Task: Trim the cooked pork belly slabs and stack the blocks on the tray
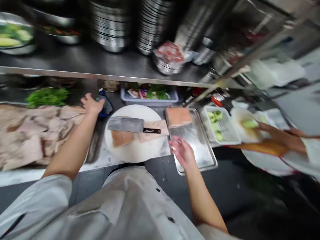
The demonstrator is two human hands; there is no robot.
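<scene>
My left hand (92, 104) is stretched out with fingers apart, beside a dark blue object (106, 105) between the meat pile and the board; it holds nothing. My right hand (182, 151) hovers palm up over the left part of a metal tray (200, 146), its fingers loosely spread and empty. A cleaver (126, 124) with a dark handle lies across meat slabs (122, 137) on the round white board (135, 155). One more slab (179, 116) rests at the tray's upper left. Many pale meat pieces (27, 140) are heaped at the left.
A steel shelf (100, 68) with stacked bowls (110, 30) runs above the counter. Behind the board is a bin of packets and greens (150, 100). White basket (226, 128) right of the tray; beyond it, another person's hand (272, 133) holds a green vegetable.
</scene>
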